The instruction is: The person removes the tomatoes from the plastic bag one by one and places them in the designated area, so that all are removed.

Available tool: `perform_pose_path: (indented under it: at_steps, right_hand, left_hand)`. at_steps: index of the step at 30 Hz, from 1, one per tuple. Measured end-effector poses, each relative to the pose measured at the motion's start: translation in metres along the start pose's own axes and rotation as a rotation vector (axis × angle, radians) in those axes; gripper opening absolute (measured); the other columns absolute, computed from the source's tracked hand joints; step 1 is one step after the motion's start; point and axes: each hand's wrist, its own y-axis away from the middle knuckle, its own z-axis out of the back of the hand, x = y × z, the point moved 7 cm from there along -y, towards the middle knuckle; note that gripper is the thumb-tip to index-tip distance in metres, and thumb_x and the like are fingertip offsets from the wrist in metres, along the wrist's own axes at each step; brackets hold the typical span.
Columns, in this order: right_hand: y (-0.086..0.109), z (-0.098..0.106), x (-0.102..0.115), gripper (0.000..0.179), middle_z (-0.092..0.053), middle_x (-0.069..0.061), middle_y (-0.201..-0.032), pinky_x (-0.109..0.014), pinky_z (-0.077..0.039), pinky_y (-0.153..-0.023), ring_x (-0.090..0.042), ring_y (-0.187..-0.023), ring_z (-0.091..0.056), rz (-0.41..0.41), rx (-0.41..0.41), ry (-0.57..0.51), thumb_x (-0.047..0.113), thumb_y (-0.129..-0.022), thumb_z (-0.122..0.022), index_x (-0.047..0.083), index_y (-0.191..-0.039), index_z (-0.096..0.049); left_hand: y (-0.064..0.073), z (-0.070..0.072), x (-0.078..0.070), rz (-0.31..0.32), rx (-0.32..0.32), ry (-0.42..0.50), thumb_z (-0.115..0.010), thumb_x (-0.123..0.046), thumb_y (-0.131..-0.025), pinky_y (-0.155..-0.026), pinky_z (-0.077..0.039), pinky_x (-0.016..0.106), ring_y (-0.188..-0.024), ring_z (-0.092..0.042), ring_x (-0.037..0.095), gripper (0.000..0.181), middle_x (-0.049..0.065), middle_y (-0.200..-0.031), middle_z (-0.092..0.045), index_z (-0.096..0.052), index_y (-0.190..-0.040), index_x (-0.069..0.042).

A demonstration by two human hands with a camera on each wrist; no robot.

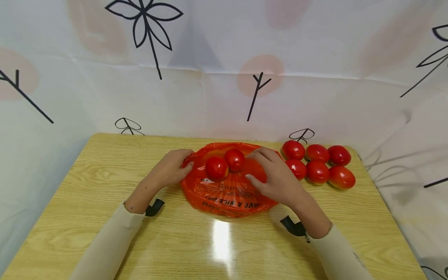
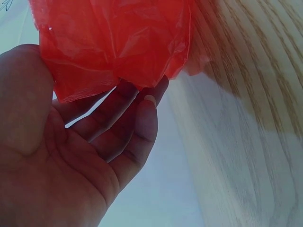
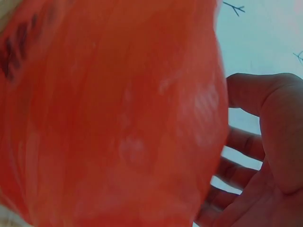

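An orange-red plastic bag (image 1: pixel 227 194) with black print lies open-mouthed on the table in the head view. Two tomatoes (image 1: pixel 217 168) sit close together in its mouth. My left hand (image 1: pixel 169 169) holds the bag's left rim, thumb on the inner side; in the left wrist view its fingers (image 2: pixel 137 127) curl behind the film. Over the right side of the bag is my right hand (image 1: pixel 276 175), thumb and fingers spread apart, fingertips near the farther tomato (image 1: pixel 234 160). The bag (image 3: pixel 123 123) fills most of the right wrist view and covers some of that hand's fingertips.
Several more tomatoes (image 1: pixel 317 172) stand grouped in two rows at the table's back right, just beyond my right hand. The wood-grain table (image 1: pixel 105 186) ends at a patterned cloth (image 1: pixel 210 97) behind. Black wrist mounts (image 1: pixel 293 226) hang under both forearms.
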Motion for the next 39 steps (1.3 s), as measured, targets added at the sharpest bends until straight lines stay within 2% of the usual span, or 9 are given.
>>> perform_pose_path:
  at_steps: [8, 16, 25, 39]
  right_hand:
    - [-0.006, -0.016, 0.008, 0.050, -0.059, -0.006, -0.138, -0.052, -0.051, -0.109, -0.030, -0.129, -0.056, 0.009, 0.068, 0.008, 0.022, -0.093, -0.080, 0.011, -0.138, -0.064]
    - [-0.010, -0.028, 0.017, 0.053, -0.058, -0.006, -0.142, -0.048, -0.050, -0.111, -0.029, -0.132, -0.055, 0.036, 0.095, 0.019, 0.023, -0.093, -0.081, 0.011, -0.142, -0.063]
    - [-0.014, -0.043, 0.023, 0.060, -0.056, -0.008, -0.149, -0.050, -0.045, -0.117, -0.031, -0.137, -0.055, 0.060, 0.149, 0.040, 0.023, -0.092, -0.081, 0.011, -0.148, -0.060]
    - [-0.019, -0.072, 0.025, 0.071, -0.043, -0.008, -0.165, -0.049, -0.037, -0.123, -0.028, -0.152, -0.041, 0.133, 0.206, 0.045, 0.020, -0.094, -0.080, 0.012, -0.158, -0.051]
  left_hand:
    - [0.000, 0.000, 0.000, 0.002, 0.000, -0.002, -0.062, -0.012, -0.103, -0.088, -0.061, 0.043, -0.098, -0.067, 0.024, 0.024, 0.007, -0.112, -0.075, -0.070, -0.124, -0.003]
    - [0.000, 0.000, 0.000, -0.002, -0.002, 0.002, -0.062, -0.012, -0.103, -0.088, -0.061, 0.043, -0.097, -0.067, 0.023, 0.024, 0.006, -0.112, -0.074, -0.070, -0.123, -0.004]
    - [-0.001, 0.000, -0.001, -0.008, 0.000, 0.002, -0.061, -0.011, -0.102, -0.086, -0.060, 0.042, -0.095, -0.066, 0.022, 0.022, 0.006, -0.110, -0.074, -0.071, -0.121, -0.004]
    - [-0.002, -0.002, 0.001, -0.019, 0.002, 0.000, -0.061, -0.011, -0.103, -0.084, -0.060, 0.040, -0.092, -0.066, 0.020, 0.020, 0.005, -0.108, -0.074, -0.071, -0.120, -0.005]
